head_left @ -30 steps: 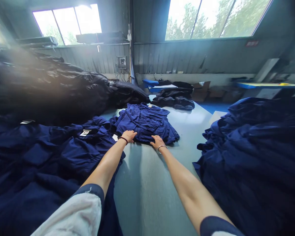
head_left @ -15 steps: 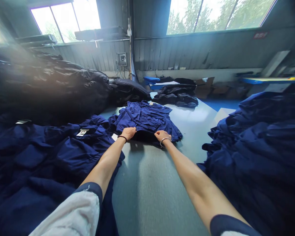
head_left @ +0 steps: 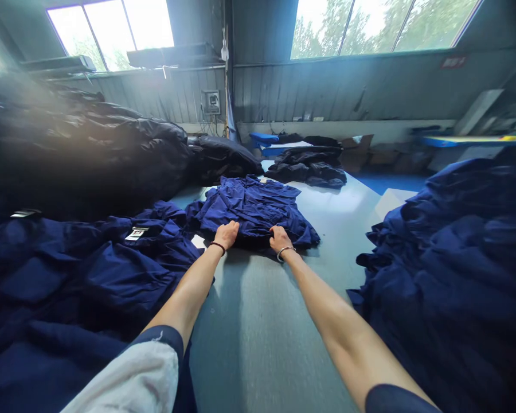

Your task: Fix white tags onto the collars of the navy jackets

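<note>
Grey table (head_left: pixel 258 344) carries a blue garment (head_left: pixel 251 209) toward its far edge; the left hand (head_left: pixel 226 234) and the right hand (head_left: pixel 278 237) have now closed their grip on its near hem, no longer flat.

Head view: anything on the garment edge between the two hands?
Nothing extra: in the head view only the near edge of the blue garment runs between left hand and right hand.
</note>
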`<state>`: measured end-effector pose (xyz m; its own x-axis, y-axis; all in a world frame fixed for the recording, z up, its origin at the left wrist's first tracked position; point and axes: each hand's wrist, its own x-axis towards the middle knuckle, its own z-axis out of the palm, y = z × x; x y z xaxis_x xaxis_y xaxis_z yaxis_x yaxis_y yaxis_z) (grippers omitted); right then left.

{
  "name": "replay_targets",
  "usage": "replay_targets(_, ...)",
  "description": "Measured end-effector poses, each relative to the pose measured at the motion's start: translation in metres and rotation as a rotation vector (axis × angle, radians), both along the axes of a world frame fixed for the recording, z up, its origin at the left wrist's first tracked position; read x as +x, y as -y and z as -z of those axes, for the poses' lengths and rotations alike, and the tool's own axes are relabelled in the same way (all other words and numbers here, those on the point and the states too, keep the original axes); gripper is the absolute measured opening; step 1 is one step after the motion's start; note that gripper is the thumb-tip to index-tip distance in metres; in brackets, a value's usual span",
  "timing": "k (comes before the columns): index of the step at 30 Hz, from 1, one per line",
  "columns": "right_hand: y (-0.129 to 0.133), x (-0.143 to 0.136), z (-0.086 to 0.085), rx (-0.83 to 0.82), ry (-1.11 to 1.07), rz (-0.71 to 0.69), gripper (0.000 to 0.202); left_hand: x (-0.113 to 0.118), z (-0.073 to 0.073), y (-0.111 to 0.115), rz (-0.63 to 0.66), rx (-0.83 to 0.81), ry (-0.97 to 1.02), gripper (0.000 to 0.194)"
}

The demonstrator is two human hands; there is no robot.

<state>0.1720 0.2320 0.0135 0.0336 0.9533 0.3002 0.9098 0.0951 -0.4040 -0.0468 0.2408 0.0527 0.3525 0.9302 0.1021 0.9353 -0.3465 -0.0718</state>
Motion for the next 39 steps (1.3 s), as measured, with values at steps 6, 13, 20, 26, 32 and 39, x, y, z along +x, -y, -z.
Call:
replay_targets(6,-0.003,0.009,-0.004,-0.141,0.064,-0.009,0.042,0.004,0.001,-0.018,-0.055,-0.051,0.079,0.030)
replay_targets(13,-0.008,0.015,-0.024,-0.199,0.282,-0.012,0.045,-0.007,-0.019,-0.038,-0.008,-0.134,0.103,0.038)
replay_targets(20,-0.030,0.024,-0.047,0.169,0.178,0.112,0.045,0.000,-0.033,-0.051,-0.130,0.147,0.311,0.044)
replay_targets(26,-0.034,0.035,-0.006,0.058,0.105,-0.015,0.046,0.003,0.000,-0.050,-0.023,-0.052,0.166,0.043)
replay_targets(32,-0.028,0.047,-0.002,-0.168,0.144,-0.123,0.047,-0.007,0.008,-0.051,0.081,-0.164,0.084,0.046)
replay_targets(39,-0.012,0.033,-0.022,-0.211,0.257,0.055,0.026,0.009,0.000,-0.045,-0.088,-0.044,0.127,0.029)
